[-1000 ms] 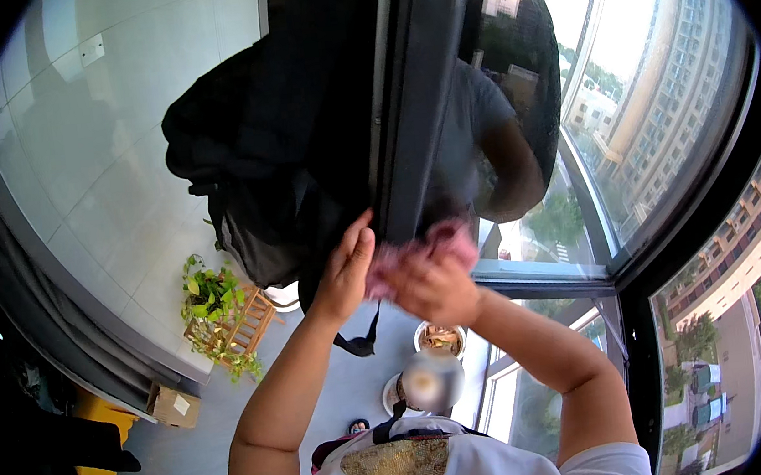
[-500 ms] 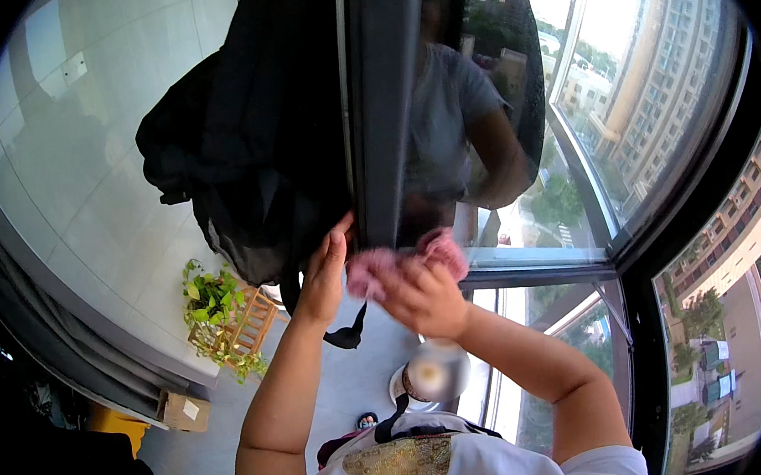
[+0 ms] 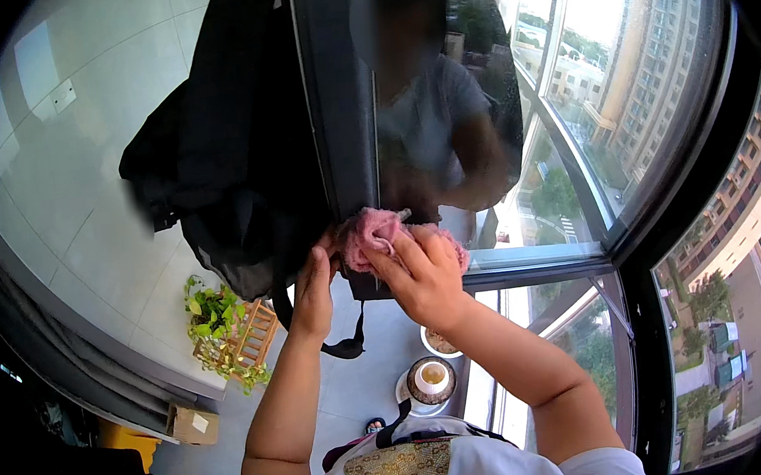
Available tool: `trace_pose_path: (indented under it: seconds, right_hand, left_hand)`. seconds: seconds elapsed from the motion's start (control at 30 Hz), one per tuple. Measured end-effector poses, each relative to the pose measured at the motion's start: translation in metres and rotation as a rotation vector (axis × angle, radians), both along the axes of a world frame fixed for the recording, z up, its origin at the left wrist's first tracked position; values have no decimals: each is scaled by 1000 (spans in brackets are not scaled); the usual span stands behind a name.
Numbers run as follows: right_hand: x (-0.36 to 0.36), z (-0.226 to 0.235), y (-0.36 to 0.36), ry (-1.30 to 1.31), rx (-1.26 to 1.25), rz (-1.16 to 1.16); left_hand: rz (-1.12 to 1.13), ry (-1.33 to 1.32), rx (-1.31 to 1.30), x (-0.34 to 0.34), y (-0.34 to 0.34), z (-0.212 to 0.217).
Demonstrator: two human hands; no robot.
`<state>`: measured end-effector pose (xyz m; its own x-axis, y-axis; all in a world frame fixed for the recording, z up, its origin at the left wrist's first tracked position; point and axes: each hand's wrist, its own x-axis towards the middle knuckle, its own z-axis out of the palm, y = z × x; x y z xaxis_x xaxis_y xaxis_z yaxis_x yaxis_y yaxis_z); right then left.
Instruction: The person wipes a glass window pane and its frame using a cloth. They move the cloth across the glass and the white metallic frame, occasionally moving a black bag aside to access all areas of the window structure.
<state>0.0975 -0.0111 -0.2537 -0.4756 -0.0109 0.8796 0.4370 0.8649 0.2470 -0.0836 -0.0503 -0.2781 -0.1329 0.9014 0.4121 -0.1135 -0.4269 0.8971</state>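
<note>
My right hand [image 3: 428,279] is closed on a pink fluffy cloth [image 3: 371,238]. It presses the bunched cloth against the lower part of a dark upright window frame [image 3: 343,131], beside the glass. Part of the cloth sticks out past the right side of my hand. My left hand [image 3: 314,290] rests against the left edge of the same frame, fingers stretched upward and partly hidden at their tips. No object shows in it. A black bag [image 3: 242,223] hangs just left of the frame, its strap dangling below, close to my left hand.
A leafy potted plant [image 3: 213,308] stands by a wooden rack [image 3: 254,334] at the lower left. A cardboard box [image 3: 193,424] sits near a grey curtain [image 3: 72,368]. Below my right forearm is a round pot [image 3: 446,387] on a white stand. Windows [image 3: 606,106] line the right side.
My right hand and the cloth have shifted slightly left, onto the frame's lower part. My left hand has moved a little down and left. The view has shifted slightly.
</note>
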Motion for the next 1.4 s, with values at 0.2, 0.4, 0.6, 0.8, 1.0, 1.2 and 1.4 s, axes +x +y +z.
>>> trace_pose_path:
  seconds: [0.2,0.4,0.6,0.8,1.0,1.2,1.4]
  right_hand:
    - [20,-60,-10,-203,-174,-37]
    - [34,11,4,170,0,-182]
    - [26,-42,-6,-192,-195,-127]
    - [14,33,-22,67,-393,-95]
    - [-1,-59,-15,-219,-300,-217]
    - [54,-23,-17,324,-1003,430]
    - [101,-9,38,791,-204,-23]
  left_hand:
    - [8,17,3,9,2,6]
    - [233,44,97,20,8,-11]
    - [383,52,94,42,11,-8]
    - [374,21,52,32,6,-8]
    - [327,-50,23,39,10,-9]
    - [306,-43,55,32,8,-18]
    - [354,13,138,46,17,-21]
